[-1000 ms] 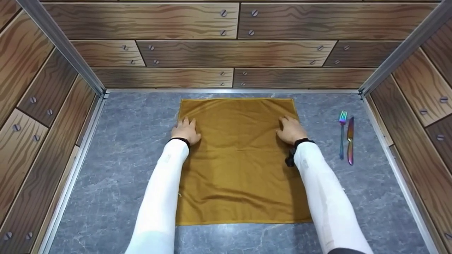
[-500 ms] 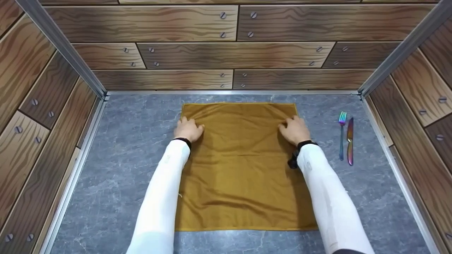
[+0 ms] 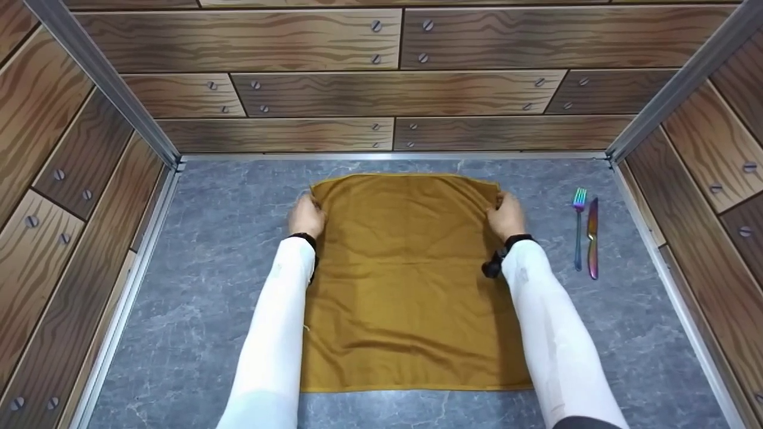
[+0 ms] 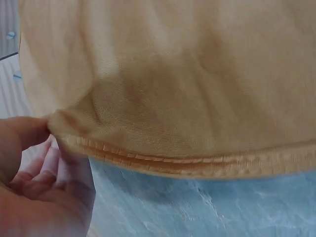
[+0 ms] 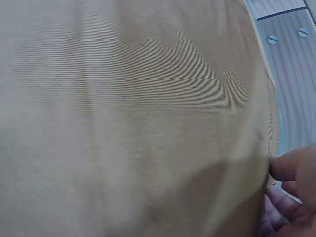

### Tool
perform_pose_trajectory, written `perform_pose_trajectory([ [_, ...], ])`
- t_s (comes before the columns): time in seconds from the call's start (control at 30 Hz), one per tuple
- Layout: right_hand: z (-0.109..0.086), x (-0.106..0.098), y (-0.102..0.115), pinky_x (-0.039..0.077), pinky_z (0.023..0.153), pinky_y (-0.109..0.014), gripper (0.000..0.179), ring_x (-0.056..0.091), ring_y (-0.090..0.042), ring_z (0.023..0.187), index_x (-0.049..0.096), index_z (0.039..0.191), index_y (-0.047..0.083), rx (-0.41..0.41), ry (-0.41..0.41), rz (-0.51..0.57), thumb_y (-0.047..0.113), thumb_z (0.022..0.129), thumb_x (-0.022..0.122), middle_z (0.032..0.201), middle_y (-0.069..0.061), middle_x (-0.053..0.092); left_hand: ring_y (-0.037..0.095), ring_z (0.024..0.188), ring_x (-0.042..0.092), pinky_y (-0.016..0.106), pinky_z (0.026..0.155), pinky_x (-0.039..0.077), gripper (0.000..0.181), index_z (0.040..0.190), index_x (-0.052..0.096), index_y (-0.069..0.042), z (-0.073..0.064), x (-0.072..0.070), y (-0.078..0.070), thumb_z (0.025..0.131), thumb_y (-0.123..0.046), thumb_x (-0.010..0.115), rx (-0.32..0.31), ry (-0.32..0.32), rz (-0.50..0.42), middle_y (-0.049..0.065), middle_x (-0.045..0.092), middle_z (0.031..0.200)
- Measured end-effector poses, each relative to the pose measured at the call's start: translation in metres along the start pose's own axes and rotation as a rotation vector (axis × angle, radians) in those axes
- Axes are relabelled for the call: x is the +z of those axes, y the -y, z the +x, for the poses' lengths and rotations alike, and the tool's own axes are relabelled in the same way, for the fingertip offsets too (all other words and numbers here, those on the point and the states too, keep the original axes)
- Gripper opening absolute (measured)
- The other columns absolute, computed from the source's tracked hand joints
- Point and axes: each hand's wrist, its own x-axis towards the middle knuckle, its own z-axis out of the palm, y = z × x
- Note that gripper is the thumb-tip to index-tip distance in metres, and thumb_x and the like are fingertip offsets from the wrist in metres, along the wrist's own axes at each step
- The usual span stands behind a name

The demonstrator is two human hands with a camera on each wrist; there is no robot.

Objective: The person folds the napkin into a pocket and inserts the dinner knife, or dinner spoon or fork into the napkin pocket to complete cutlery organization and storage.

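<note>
A mustard-coloured cloth napkin [image 3: 399, 286] lies spread over the grey marbled tabletop, with soft creases across its lower half. My left hand [image 3: 307, 215] pinches its far left corner between thumb and fingers; in the left wrist view the stitched hem [image 4: 197, 167] curves away from the pinch above the table. At the far right corner my right hand [image 3: 507, 215] pinches the edge, thumb on top and fingers underneath in the right wrist view. Both held corners are drawn up, and the far edge bows between them.
To the right of the napkin lie an iridescent fork [image 3: 578, 229] and an iridescent knife [image 3: 592, 238], side by side. Wood-patterned panels [image 3: 393, 92] wall the grey tabletop [image 3: 208, 286] at the back and both sides, with metal rails along their base.
Both hands, earlier spread flat on the cloth, have moved outward to the far corners and taken hold of them. The corners have lifted and pulled slightly toward me.
</note>
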Motion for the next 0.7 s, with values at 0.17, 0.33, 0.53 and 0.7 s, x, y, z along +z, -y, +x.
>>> perform_pose_trajectory([
  [0.17, 0.0032, 0.0042, -0.0027, 0.036, 0.114, -0.052, 0.066, 0.042, -0.047, 0.136, 0.026, 0.153, -0.014, -0.002, 0.062, -0.009, 0.006, 0.098, 0.058, 0.144, -0.036, 0.043, 0.040, 0.102, 0.064, 0.049, 0.093, 0.050, 0.011, 0.096, 0.065, 0.003, -0.0022, 0.0031, 0.0000, 0.090, -0.006, 0.062, -0.003, 0.071, 0.036, 0.022, 0.069, 0.105],
  [0.33, 0.0037, 0.0048, -0.0019, 0.029, 0.118, -0.054, 0.077, 0.032, -0.050, 0.142, 0.019, 0.159, -0.005, -0.060, 0.116, -0.063, 0.000, 0.092, 0.055, 0.155, -0.037, 0.029, 0.035, 0.100, 0.059, 0.044, 0.093, 0.048, 0.005, 0.091, 0.059, 0.000, -0.0017, 0.0022, -0.0007, 0.086, -0.001, 0.059, 0.001, 0.080, -0.043, 0.019, 0.064, 0.102],
  [0.53, 0.0002, 0.0061, 0.0003, 0.027, 0.118, -0.058, 0.080, 0.024, -0.053, 0.146, 0.017, 0.163, 0.002, -0.097, 0.211, -0.144, -0.001, 0.090, 0.049, 0.162, -0.033, 0.011, 0.036, 0.118, 0.054, 0.042, 0.106, 0.041, 0.032, 0.118, 0.054, 0.006, 0.0016, -0.0008, -0.0030, 0.087, 0.003, 0.053, 0.054, 0.112, -0.214, 0.024, 0.058, 0.122],
  [0.7, -0.0001, 0.0064, -0.0003, 0.020, 0.121, -0.057, 0.077, 0.017, -0.050, 0.149, 0.014, 0.161, -0.004, -0.143, 0.228, -0.181, 0.001, 0.093, 0.048, 0.164, -0.032, 0.009, 0.032, 0.139, 0.043, 0.040, 0.116, 0.033, 0.067, 0.156, 0.036, -0.001, 0.0006, -0.0046, -0.0050, 0.090, 0.002, 0.050, 0.088, 0.218, -0.259, 0.021, 0.046, 0.153],
])
